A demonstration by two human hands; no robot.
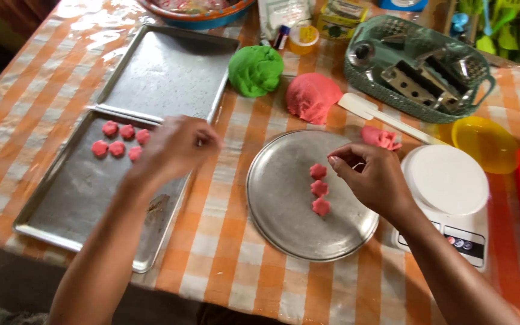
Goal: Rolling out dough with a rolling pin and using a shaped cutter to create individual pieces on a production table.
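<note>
both hands point(176, 147) over pink dough pieces point(319, 188)

We see our left hand point(176, 147) curled over the right rim of a rectangular metal baking tray point(73, 210) holding six small pink dough pieces point(118, 140) near its far edge. Our right hand point(371, 177), fingers pinched, hovers over a round metal plate point(284, 204) with three pink flower-shaped dough pieces point(319, 189). Green point(256, 70) and pink dough balls point(312, 97) lie toward the surface's far edge.
</note>
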